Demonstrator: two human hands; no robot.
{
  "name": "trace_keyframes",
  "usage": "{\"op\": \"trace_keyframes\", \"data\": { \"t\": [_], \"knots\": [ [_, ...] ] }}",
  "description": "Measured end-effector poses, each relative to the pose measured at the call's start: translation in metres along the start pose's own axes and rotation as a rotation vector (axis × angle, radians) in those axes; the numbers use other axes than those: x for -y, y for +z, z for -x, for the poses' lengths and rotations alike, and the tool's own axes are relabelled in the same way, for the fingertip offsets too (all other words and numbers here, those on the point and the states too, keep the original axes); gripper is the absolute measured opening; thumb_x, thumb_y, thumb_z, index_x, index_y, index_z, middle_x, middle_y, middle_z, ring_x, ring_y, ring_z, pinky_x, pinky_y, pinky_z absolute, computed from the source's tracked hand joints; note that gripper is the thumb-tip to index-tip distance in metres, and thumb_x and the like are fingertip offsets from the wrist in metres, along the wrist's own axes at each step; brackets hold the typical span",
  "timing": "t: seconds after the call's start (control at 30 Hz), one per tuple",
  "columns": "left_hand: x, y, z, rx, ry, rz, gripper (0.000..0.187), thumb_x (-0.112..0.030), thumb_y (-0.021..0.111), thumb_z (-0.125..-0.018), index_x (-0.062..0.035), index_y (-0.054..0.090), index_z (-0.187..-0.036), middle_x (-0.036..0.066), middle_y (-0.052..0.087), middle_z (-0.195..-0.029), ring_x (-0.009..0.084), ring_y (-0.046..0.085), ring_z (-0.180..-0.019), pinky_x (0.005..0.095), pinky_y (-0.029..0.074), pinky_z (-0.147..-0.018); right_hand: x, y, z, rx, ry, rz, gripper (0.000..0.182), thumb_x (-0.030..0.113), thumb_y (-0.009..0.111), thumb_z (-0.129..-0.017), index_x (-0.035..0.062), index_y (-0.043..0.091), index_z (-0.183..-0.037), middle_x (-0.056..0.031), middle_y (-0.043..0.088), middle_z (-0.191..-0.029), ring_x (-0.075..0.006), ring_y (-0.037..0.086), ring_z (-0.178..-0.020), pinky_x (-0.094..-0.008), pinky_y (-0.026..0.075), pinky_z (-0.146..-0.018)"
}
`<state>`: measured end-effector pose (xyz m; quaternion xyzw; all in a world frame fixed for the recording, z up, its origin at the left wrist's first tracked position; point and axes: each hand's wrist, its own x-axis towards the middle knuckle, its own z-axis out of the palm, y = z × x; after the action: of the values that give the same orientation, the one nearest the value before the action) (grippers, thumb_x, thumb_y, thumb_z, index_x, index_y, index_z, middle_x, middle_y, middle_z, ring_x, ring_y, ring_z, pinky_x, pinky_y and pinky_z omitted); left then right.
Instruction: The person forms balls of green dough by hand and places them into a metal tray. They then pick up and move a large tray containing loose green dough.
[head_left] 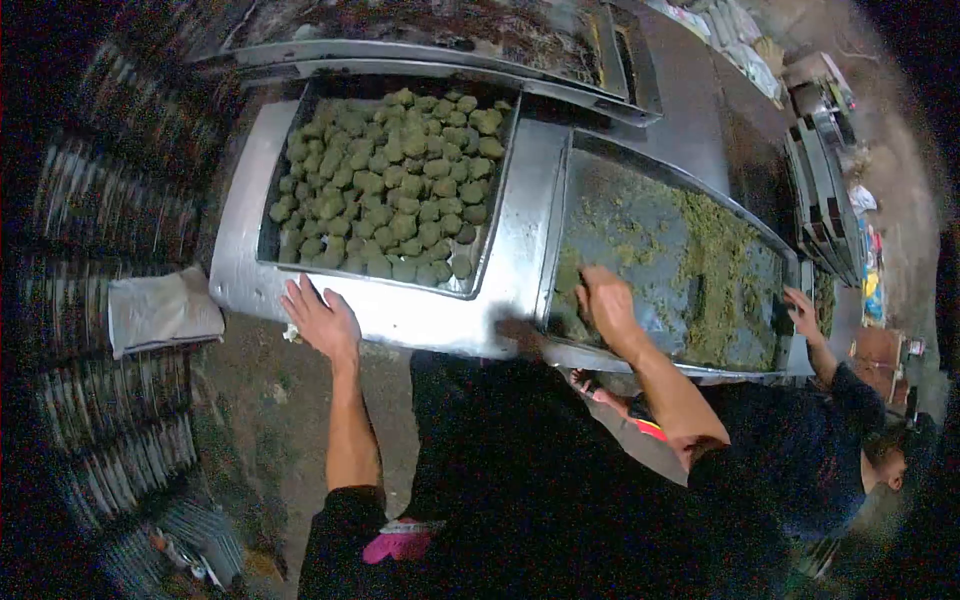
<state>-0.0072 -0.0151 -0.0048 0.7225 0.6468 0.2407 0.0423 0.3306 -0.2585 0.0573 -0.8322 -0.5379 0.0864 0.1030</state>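
Observation:
My left hand is open, fingers spread, at the front edge of the metal table. Just beyond it, a deep metal tray holds many rough green balls. My right hand is over the near left part of a second metal tray, fingers curled in and pointing down. Whatever those fingers hold, if anything, is hidden. Loose green crumbly material is scattered over this tray's bottom, thickest along its right side.
A co-worker's hand rests at the right end of the second tray. A long, stained metal trough runs along the back. A pale sack stands left of the table, near stacked racks. More trays stand at the right.

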Motion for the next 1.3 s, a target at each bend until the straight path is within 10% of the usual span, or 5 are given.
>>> {"op": "trace_keyframes", "data": {
  "t": [0.13, 0.37, 0.97, 1.13, 1.3],
  "knots": [
    [0.0, -0.002, 0.0, 0.016, -0.003, -0.007, 0.046, -0.02, 0.044, -0.085, -0.0018, 0.044, -0.128, 0.02, 0.035, -0.138, 0.0394, 0.023, -0.131, 0.0453, 0.02, -0.107, -0.021, -0.018, -0.027, 0.031, 0.338, -0.218, 0.034, 0.017, 0.068, -0.071, -0.0019, 0.06, -0.099, -0.0222, 0.06, -0.099, -0.0377, 0.059, -0.088, -0.0395, 0.048, -0.075],
    [0.0, 0.0, 0.003, 0.012, 0.025, -0.002, 0.046, -0.021, 0.043, -0.086, -0.0019, 0.044, -0.128, 0.019, 0.034, -0.139, 0.0391, 0.023, -0.131, 0.0463, 0.021, -0.106, 0.003, -0.02, 0.002, 0.071, -0.117, 0.025, 0.048, 0.018, 0.062, -0.076, -0.0008, 0.047, -0.118, -0.0255, 0.057, -0.103, -0.0409, 0.057, -0.09, -0.0435, 0.048, -0.078],
    [0.008, 0.011, 0.007, -0.038, 0.044, 0.012, 0.044, -0.021, 0.042, -0.087, -0.0037, 0.044, -0.128, 0.019, 0.036, -0.137, 0.04, 0.026, -0.128, 0.0442, 0.022, -0.106, -0.083, -0.02, 0.004, 0.25, -0.058, 0.236, 0.047, 0.01, 0.06, -0.071, 0.0015, 0.051, -0.116, -0.0151, 0.059, -0.101, -0.0294, 0.059, -0.091, -0.0367, 0.052, -0.07],
    [0.013, 0.013, 0.006, -0.035, 0.054, 0.006, 0.044, -0.022, 0.041, -0.087, -0.0037, 0.045, -0.127, 0.019, 0.036, -0.137, 0.0397, 0.026, -0.128, 0.0442, 0.022, -0.106, -0.093, -0.067, 0.005, -0.075, 0.64, -1.6, 0.036, 0.023, 0.066, -0.079, 0.0015, 0.052, -0.105, -0.0033, 0.055, -0.072, -0.0151, 0.053, -0.059, -0.0316, 0.048, -0.054],
    [0.012, 0.015, 0.006, -0.049, 0.022, -0.008, 0.044, -0.023, 0.041, -0.087, -0.0038, 0.046, -0.127, 0.019, 0.036, -0.137, 0.0396, 0.026, -0.129, 0.0443, 0.022, -0.106, -0.062, -0.046, 0.014, -0.266, 0.658, -1.347, 0.022, 0.018, 0.062, -0.082, 0.0015, 0.051, -0.091, -0.001, 0.049, -0.062, -0.0104, 0.043, -0.047, -0.0255, 0.034, -0.041]
  ]
}}
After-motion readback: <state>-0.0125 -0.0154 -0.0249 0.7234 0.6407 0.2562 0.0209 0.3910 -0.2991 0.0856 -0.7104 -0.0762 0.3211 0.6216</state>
